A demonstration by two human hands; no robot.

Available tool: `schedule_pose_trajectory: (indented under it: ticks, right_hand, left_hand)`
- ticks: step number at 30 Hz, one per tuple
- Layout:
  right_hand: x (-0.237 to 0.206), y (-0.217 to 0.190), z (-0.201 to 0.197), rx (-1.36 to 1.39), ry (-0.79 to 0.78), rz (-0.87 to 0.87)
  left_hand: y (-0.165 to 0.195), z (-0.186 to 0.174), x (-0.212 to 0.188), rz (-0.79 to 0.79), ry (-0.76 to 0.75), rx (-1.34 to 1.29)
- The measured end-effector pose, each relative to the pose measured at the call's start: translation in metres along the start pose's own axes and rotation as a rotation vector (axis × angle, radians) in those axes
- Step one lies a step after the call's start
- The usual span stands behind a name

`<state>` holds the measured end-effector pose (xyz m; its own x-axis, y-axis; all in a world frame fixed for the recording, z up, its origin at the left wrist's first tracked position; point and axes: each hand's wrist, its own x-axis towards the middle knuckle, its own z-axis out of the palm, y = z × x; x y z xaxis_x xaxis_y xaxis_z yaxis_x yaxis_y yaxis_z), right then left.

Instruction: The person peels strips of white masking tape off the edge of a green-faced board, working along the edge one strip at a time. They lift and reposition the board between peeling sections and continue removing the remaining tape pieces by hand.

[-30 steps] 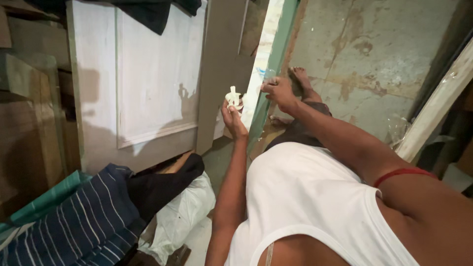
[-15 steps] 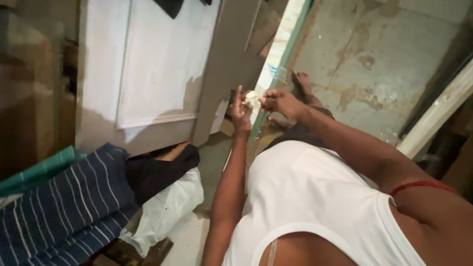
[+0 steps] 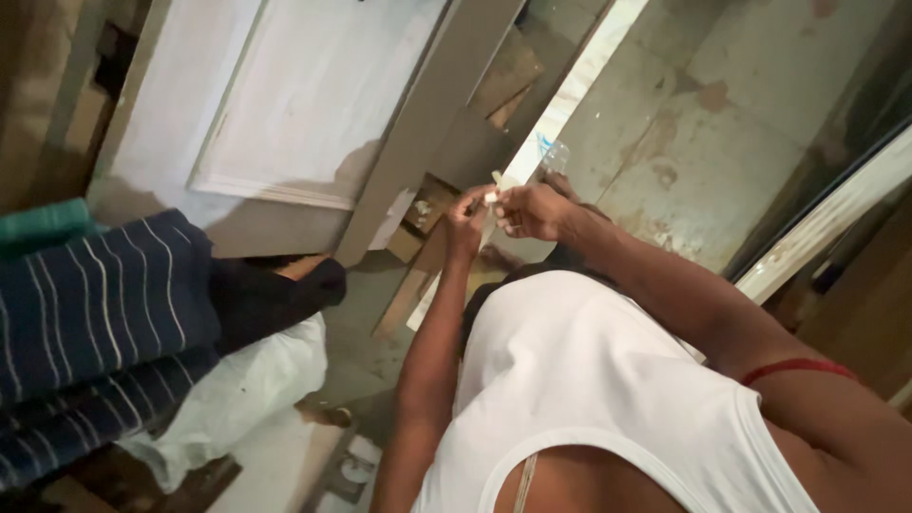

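**Two hands brought together on a small pale object before a leaning door**

Two hands are shown raised in front of the chest. The left hand (image 3: 467, 220) and the right hand (image 3: 528, 211) are held just beside each other, and a small pale object (image 3: 491, 196) is pinched between the fingertips of both; what kind of thing it is cannot be told. One clear plastic cup (image 3: 556, 154) is seen just behind the right hand; its contents cannot be made out. One white panelled door (image 3: 285, 104) is leaned at the back, with one grey plank (image 3: 427, 123) propped across it. One striped dark cloth (image 3: 95, 313) is laid at the left, above one white sack (image 3: 237, 389). One red thread (image 3: 798, 369) is worn around the right upper arm.
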<state>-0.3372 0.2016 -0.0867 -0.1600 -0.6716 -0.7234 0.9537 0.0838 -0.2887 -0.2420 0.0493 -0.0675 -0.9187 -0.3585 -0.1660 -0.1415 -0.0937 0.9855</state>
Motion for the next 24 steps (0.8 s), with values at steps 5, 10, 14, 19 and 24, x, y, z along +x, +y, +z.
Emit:
schedule_pose_trajectory:
  ticks: [5,10,14,19,24]
  right_hand:
    - [-0.007,-0.019,-0.008,-0.04,-0.103,0.17]
    - [-0.036,-0.082,-0.049,-1.185,-0.349,-0.622]
    - [-0.025,-0.16,-0.073,-1.061,0.414,-0.407]
    - [0.033,-0.216,-0.064,-1.784,-0.038,-0.907]
    - [0.101,-0.223,-0.057,-2.087,-0.387,-0.605]
  left_hand:
    - [-0.015,0.009,0.003,-0.011,0.166,-0.108]
    - [-0.025,0.017,0.012,-0.06,0.404,-0.356]
    - [-0.031,0.023,0.017,-0.078,0.56,-0.175]
    - [-0.042,0.024,0.029,-0.125,0.726,0.004]
    - [-0.051,0.031,0.042,-0.198,0.945,0.154]
